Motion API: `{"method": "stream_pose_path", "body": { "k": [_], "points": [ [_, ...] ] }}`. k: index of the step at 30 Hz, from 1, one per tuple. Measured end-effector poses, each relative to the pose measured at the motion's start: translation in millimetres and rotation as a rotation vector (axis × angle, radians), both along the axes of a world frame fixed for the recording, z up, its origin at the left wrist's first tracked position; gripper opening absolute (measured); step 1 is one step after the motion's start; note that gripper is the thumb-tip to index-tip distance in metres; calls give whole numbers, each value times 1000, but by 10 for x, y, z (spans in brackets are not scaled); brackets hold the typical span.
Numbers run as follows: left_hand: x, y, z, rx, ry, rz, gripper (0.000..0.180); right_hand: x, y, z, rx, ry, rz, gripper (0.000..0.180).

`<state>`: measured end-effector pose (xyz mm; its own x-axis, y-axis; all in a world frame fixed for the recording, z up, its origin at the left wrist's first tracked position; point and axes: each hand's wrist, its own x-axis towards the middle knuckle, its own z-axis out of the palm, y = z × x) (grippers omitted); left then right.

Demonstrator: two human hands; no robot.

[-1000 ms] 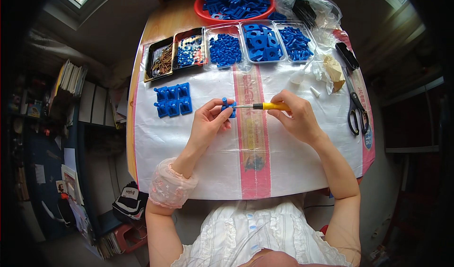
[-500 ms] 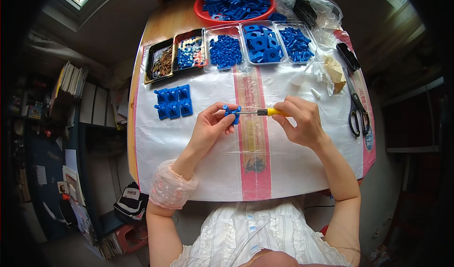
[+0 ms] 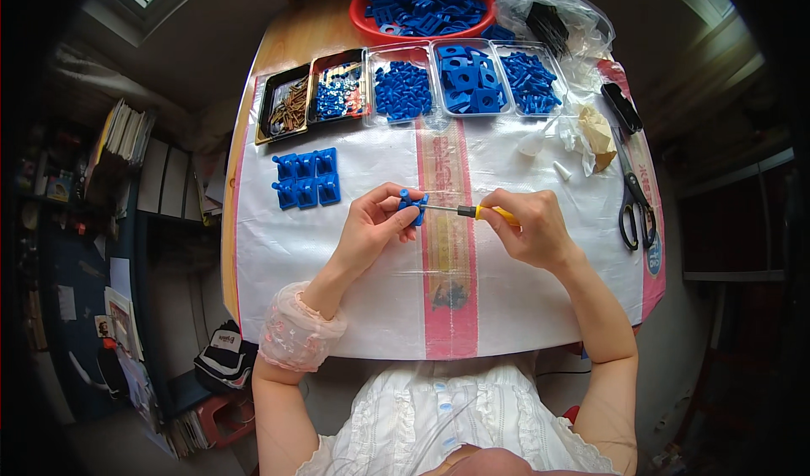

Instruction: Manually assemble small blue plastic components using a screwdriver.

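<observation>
My left hand [image 3: 376, 223] is closed around a small blue plastic part [image 3: 413, 199], pinched between thumb and fingers over the middle of the table. From the right, a screwdriver [image 3: 445, 208] with a yellow and black handle points into this part. Its tip is hidden at the part. My right hand [image 3: 537, 229] grips the yellow handle with bent fingers. To the left of my left hand, several blue assembled parts [image 3: 305, 179] with upright knobs stand in two rows.
Along the far side stand a black tray [image 3: 265, 130] of brass-coloured screws, another black tray of small metal pieces and clear trays [image 3: 439, 105] of blue parts. Behind them is a red basin [image 3: 363, 29]. Scissors [image 3: 630, 191], crumpled paper [image 3: 597, 135] and a plastic bag [image 3: 592, 18] lie right.
My right hand has shifted its hold on the yellow handle, and the screwdriver now slopes slightly down to the right. My left hand still holds the blue part.
</observation>
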<state>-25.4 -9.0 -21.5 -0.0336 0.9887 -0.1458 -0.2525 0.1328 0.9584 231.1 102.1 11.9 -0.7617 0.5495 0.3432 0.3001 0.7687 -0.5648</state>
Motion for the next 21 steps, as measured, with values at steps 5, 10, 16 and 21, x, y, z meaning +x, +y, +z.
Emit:
{"method": "stream_pose_path", "body": {
  "k": [5,10,16,21],
  "points": [
    [-8,7,-49,-5,-132,43,23,-53,-30,-74,149,106,25,21],
    [-18,6,-55,-54,-121,14,25,-33,-24,-51,186,57,24,24],
    [-11,8,-76,-40,-146,18,24,-55,-19,-45,229,68,26,24],
    [-40,0,-80,-26,-128,-9,23,-37,-32,-38,253,79,54,23]
  ]
}}
